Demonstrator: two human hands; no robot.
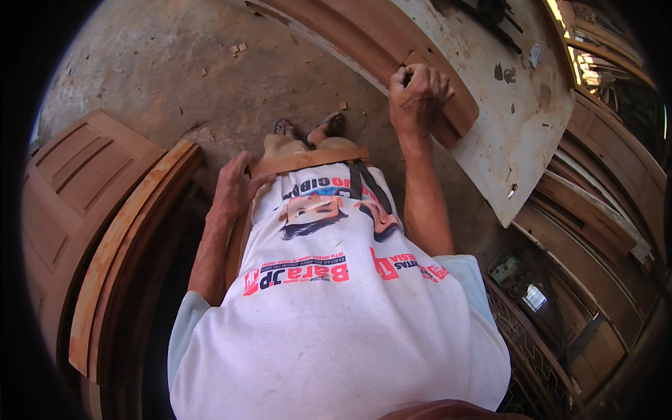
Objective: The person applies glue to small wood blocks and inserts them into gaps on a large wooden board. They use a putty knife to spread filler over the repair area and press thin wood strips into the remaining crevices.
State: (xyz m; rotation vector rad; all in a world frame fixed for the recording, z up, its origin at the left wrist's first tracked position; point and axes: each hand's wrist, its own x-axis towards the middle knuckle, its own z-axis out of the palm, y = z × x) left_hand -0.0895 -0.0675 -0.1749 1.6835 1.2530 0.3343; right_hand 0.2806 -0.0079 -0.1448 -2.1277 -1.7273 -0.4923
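Observation:
A narrow strip of wood (308, 159) lies crosswise over my lap, just beyond my printed white shirt. My left hand (234, 185) has its fingers curled at the left end of this strip, gripping it. Up at the right, my right hand (420, 98) is closed over a long reddish-brown wooden board (451, 73) along the edge of a pale, stained worktop (518, 119). Whatever is within those curled fingers is too hidden to name. My two bare feet show on the floor beyond the strip.
Wooden door panels (91, 189) and stacked planks (129, 245) lean at the left. A dusty floor (161, 77) with wood scraps lies ahead. A dark tool (490, 17) rests on the worktop. More boards (616, 161) and metal grillework (521, 336) fill the right side.

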